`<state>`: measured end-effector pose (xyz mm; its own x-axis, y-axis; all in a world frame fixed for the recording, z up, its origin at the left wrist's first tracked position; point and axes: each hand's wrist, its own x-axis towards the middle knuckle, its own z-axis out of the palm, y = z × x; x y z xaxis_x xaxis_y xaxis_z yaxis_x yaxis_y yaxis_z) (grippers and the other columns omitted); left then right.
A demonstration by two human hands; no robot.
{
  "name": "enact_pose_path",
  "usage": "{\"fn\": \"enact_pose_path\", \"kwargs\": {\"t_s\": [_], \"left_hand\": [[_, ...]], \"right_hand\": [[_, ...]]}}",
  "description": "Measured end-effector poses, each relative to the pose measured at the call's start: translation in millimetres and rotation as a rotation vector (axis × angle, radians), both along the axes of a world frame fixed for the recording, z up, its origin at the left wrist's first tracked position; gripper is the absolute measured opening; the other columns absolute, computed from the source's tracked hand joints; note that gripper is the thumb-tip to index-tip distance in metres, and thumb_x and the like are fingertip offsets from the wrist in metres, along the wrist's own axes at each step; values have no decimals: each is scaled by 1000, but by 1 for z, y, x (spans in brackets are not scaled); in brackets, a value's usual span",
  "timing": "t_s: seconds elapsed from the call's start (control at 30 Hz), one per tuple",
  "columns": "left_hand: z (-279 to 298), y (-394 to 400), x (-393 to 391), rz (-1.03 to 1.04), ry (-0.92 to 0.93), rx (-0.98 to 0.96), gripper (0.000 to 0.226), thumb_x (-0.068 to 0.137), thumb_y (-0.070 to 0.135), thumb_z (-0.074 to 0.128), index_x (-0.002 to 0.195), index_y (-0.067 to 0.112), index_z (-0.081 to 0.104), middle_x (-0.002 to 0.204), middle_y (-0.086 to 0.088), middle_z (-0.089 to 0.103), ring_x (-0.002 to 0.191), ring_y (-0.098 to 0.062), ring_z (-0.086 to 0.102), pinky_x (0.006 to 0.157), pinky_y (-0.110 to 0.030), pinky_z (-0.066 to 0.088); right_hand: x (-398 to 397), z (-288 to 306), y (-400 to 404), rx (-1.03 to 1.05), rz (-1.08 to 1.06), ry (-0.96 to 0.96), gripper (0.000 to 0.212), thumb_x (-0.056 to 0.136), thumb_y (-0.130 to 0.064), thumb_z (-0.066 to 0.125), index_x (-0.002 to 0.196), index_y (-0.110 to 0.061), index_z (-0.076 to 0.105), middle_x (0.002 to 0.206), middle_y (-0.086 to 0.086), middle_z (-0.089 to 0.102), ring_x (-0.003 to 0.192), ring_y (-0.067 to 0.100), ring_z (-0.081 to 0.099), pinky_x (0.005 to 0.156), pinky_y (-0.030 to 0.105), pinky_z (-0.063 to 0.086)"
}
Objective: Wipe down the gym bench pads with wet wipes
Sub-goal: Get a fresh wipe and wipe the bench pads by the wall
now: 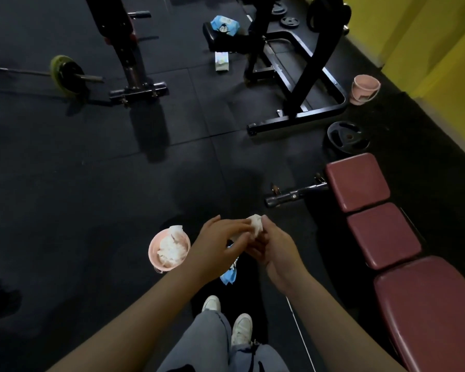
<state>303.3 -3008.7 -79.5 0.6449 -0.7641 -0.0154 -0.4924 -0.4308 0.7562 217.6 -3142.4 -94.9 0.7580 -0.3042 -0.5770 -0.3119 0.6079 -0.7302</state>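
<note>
Black rubber flooring [65,183] fills most of the view and carries everything else. Maroon bench pads [381,232] are seen in a row from four to five o'clock, three cushions end to end, with a metal bar [295,194] projecting from the frame at three o'clock. A black rack frame [298,84] is set at one o'clock, and a second black bench [124,36] stands at eleven o'clock beside a barbell with a yellow-green plate [65,75] at ten o'clock. A black weight plate [346,140] lies flat at two o'clock, near the end of the maroon pads. A pink bin [156,251] is placed at the centre-left, just beside the left hand [212,251], and is filled with crumpled white wipes [171,248]. A second pink bin [364,89] is tipped at two o'clock near the yellow wall [427,36]. A blue wipes pack [224,25] rests on a black pad at twelve o'clock, and another blue pack [229,276] is partly hidden beneath the hands at six o'clock. A crumpled white wet wipe [255,224] is pinched between both hands at the centre of the view, well apart from the maroon pads: the left fingers are curled onto it from the left, and it is gripped from the right by the right hand [277,253].
</note>
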Motion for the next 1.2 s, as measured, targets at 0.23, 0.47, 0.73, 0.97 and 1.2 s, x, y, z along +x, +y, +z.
{"fn": "enact_pose_path", "kwargs": {"t_s": [0.23,0.47,0.73,0.97,1.2], "left_hand": [[1,-16,32,-22,51,-56,22,95,26,56,114,29,67,100,14,68,97,0,59,91,-22,45],[6,-54,53,-13,351,-4,7,96,33,59,103,33,60,100,15,62,90,7,58,79,-17,46],[20,-88,64,-317,847,-99,20,93,21,64,111,22,71,108,-6,74,101,-21,71,84,-27,55],[20,-141,43,-474,780,-124,11,91,12,65,99,17,70,99,-2,73,92,-12,69,79,-20,51],[5,-229,20,-454,536,-94,8,85,22,69,89,25,63,87,9,65,84,-7,61,81,-26,48]], "right_hand": [[3,2,-23,-77,-212,-39,22,78,-30,75,95,-18,74,103,12,73,95,25,72,69,27,56],[1,28,-44,-284,-282,-88,15,89,-13,56,94,-14,70,97,15,71,86,21,68,70,29,55],[-16,51,-57,-126,-478,-150,20,98,-8,48,100,-6,68,99,22,71,87,30,69,76,40,57],[-40,46,-87,-313,-576,56,14,95,-9,56,102,-18,63,85,12,67,69,21,61,59,29,51],[-69,42,-161,-410,-320,0,27,93,-36,62,111,-18,70,106,15,69,94,17,64,90,32,50]]}}
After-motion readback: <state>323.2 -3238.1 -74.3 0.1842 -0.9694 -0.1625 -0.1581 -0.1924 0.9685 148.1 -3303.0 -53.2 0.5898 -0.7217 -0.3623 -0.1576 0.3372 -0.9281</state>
